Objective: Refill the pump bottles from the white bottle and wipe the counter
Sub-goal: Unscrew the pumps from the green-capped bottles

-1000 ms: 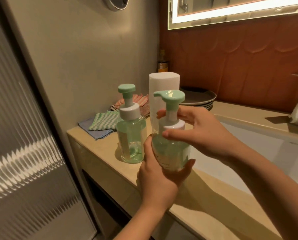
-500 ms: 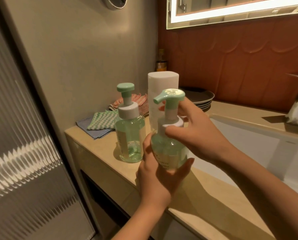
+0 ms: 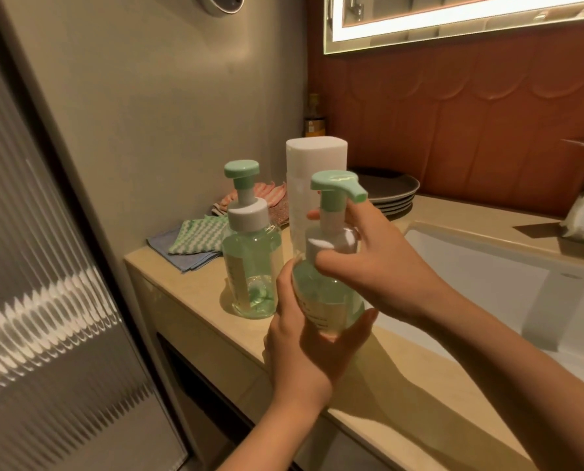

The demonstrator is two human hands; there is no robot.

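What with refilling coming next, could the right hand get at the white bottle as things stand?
Probably not yet: the right hand grips the pump bottle held in front of the white bottle. Freed, its way looks open.

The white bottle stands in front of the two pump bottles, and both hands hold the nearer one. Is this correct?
No: the head view shows the white bottle behind the standing pump bottle and the held pump bottle. The left hand and right hand do hold the nearer one.
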